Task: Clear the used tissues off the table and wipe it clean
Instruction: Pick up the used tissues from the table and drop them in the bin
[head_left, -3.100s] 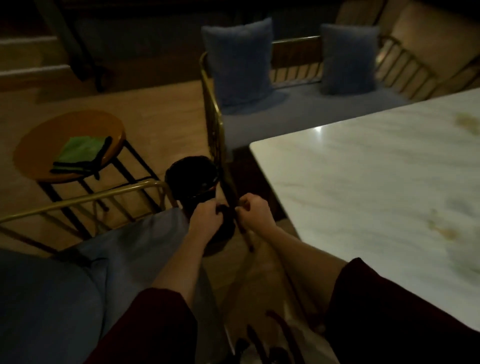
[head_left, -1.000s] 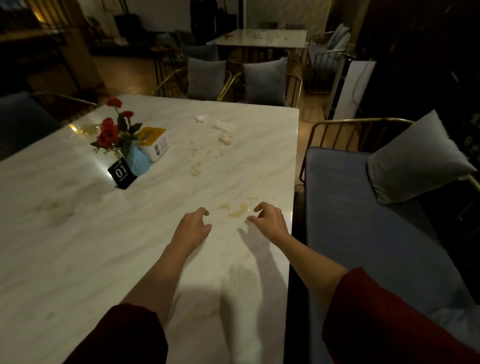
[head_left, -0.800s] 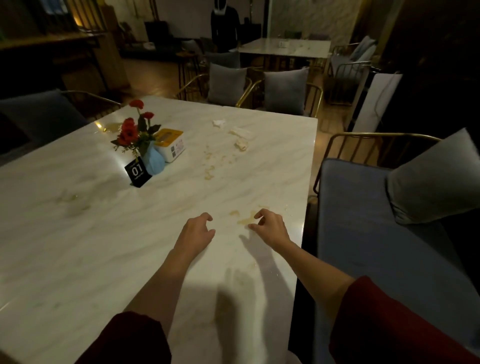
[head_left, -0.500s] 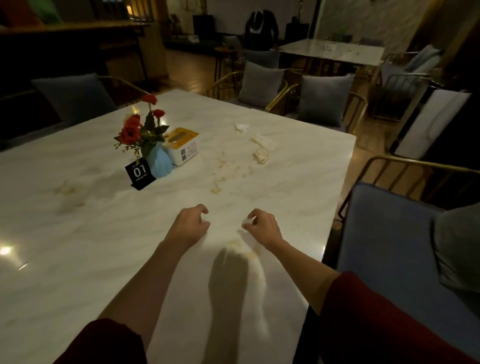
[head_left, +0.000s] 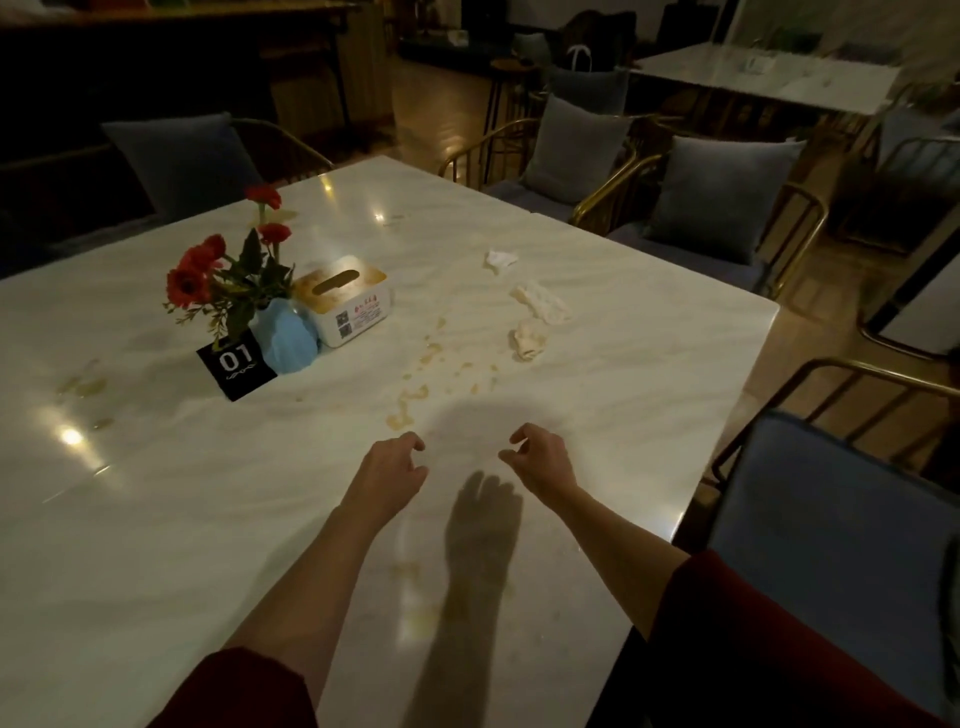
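Note:
Three crumpled used tissues lie on the white marble table (head_left: 156, 519) toward its far right: a small white tissue (head_left: 500, 258), a longer flattened tissue (head_left: 540, 302), and a balled stained tissue (head_left: 528, 339). Yellowish spill stains (head_left: 415, 395) run from them toward me. My left hand (head_left: 390, 467) and my right hand (head_left: 540, 460) hover over the table near its middle, well short of the tissues, fingers loosely curled and holding nothing.
A blue vase of red flowers (head_left: 283, 332), a black "01" sign (head_left: 236, 366) and a white tissue box (head_left: 345, 299) stand left of centre. More stains (head_left: 83, 384) mark the left side. A blue bench (head_left: 831, 545) and cushioned chairs (head_left: 711, 192) flank the table.
Earlier my hands were down at a black bin beside a bench. The view has since swung to the table and closer to the tissues, with both hands staying empty above it.

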